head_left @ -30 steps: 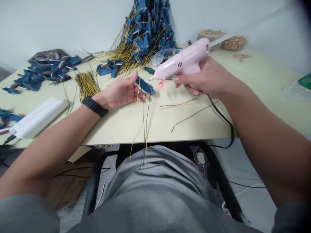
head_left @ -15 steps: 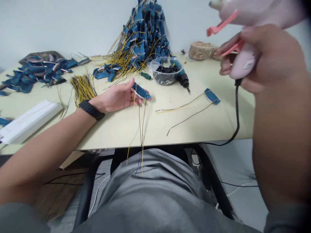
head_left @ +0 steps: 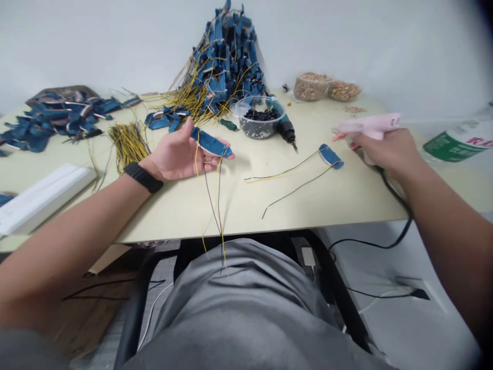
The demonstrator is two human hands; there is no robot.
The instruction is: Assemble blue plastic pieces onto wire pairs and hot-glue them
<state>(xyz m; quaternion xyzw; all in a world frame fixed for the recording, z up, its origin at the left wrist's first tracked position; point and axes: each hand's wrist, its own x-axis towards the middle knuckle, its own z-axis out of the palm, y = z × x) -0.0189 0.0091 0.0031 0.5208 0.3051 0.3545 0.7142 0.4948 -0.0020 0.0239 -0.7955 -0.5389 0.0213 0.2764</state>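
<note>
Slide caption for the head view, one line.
Blue piece on the open left hand, wires dangling; pink glue gun in the right hand.

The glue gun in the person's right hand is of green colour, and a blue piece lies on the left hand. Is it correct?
The colour is wrong: the head view shows the glue gun in the right hand is pale pink. A blue piece does lie on the left hand.
</note>
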